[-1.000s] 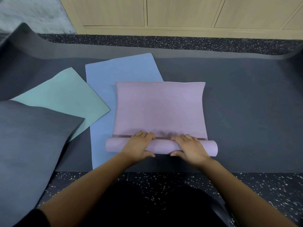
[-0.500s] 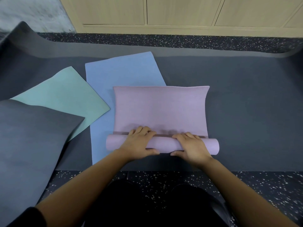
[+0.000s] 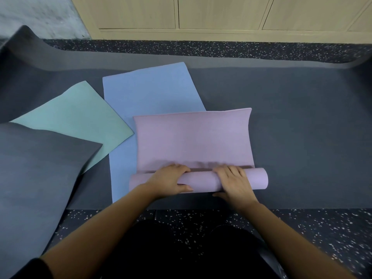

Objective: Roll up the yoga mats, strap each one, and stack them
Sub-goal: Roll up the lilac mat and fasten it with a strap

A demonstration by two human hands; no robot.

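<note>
Pink mat (image 3: 193,137): flat stretch shorter than a second ago; partly on blue mat (image 3: 149,91).
Hands: I see left hand (image 3: 169,181), right hand (image 3: 235,182) curled over its roll.
Handling: soft, springy; I'd grip nearer the ends.

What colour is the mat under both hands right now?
The mat is pink, best seen in the head view.

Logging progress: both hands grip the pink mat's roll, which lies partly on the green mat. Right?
Not the green mat: in the head view the pink mat, gripped by the left hand and right hand, lies partly on the blue mat.
</note>
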